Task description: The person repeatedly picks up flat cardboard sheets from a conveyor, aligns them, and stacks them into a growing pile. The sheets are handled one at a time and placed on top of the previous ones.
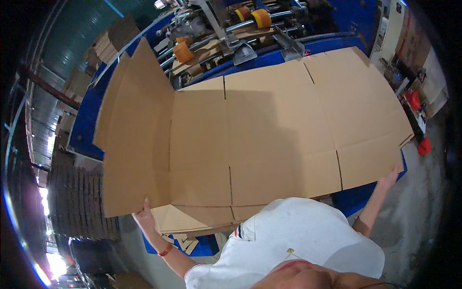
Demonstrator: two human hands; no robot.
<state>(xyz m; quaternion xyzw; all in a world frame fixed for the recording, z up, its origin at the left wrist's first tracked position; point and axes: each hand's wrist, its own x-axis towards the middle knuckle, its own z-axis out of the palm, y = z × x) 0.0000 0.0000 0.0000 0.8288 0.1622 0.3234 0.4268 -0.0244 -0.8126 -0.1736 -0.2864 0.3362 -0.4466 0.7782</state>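
As hands [144,215] hold unfolded carton [269,135], panel [139,144] upturned

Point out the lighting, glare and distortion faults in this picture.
Head view: a broad shadow covers the left and middle of the cardboard sheet, leaving its right part lighter; head view: glare at lower left is washed out, with the stack nearby dim; head view: fisheye distortion bends the surroundings toward a dark rim.
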